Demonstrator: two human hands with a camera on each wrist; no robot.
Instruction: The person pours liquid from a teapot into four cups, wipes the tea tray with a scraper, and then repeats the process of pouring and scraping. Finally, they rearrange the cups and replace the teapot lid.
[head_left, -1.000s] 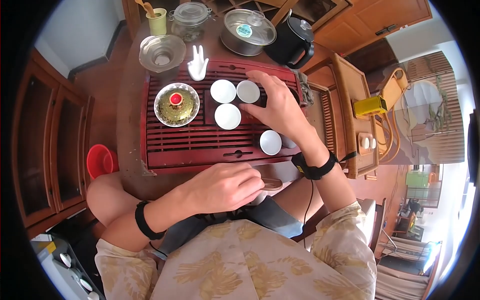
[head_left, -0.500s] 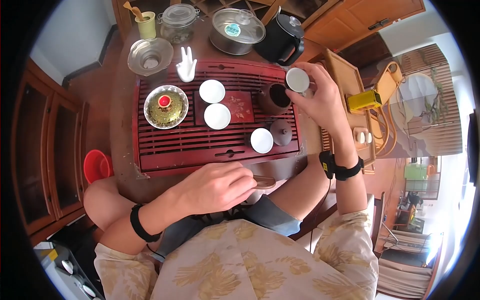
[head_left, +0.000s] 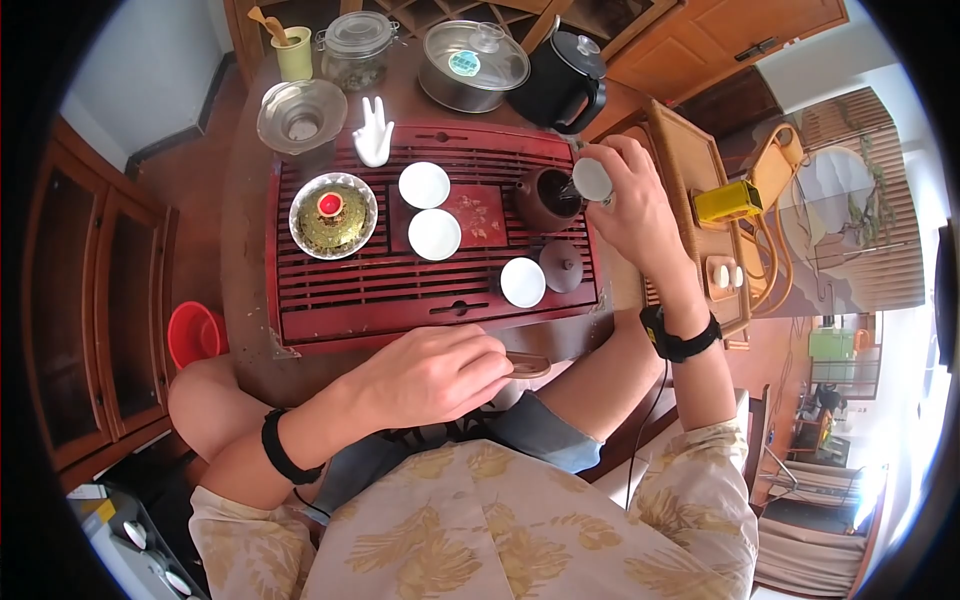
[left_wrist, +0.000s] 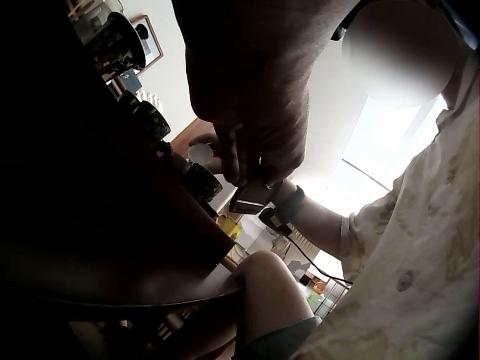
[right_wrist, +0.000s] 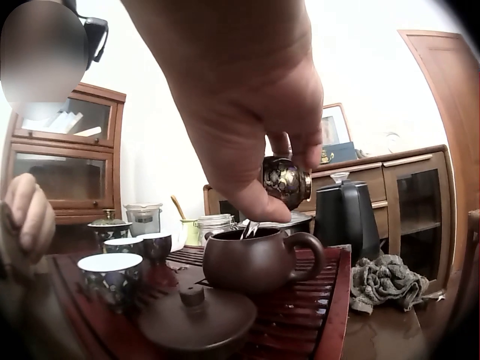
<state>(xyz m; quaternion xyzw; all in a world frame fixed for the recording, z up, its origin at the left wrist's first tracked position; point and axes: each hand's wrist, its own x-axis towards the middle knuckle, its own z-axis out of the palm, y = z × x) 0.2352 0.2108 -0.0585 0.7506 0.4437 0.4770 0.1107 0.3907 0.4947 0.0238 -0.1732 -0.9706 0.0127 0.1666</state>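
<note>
My right hand (head_left: pixel 640 205) grips a small teacup (head_left: pixel 592 180), white inside and dark-patterned outside, tipped over the open mouth of a brown clay teapot (right_wrist: pixel 247 264). A thin stream of clear liquid (right_wrist: pixel 250 230) falls from the cup into the pot. The teapot's lid (head_left: pixel 562 267) lies on the slatted red tea tray (head_left: pixel 380 322) beside a white-lined cup (head_left: pixel 523 282). Two more cups, one a white-lined cup (head_left: pixel 424 185), stand mid-tray. My left hand (head_left: pixel 435 375), by the table's near edge, pinches a flat brown piece (head_left: pixel 530 366) that looks wooden.
A lidded gold-topped bowl (head_left: pixel 335 222) sits on the tray's left. Behind are a white hand figurine (head_left: pixel 373 135), a glass bowl (head_left: pixel 300 118), a glass jar (head_left: pixel 357 65), a lidded steel pot (head_left: pixel 470 85) and a black kettle (head_left: pixel 570 75). A crumpled cloth (right_wrist: pixel 390 283) lies beside the tray.
My right hand has lifted the teacup from the group of three on the tray, carried it right to the teapot and tipped it, and liquid now runs out. My left hand stays nearly still.
</note>
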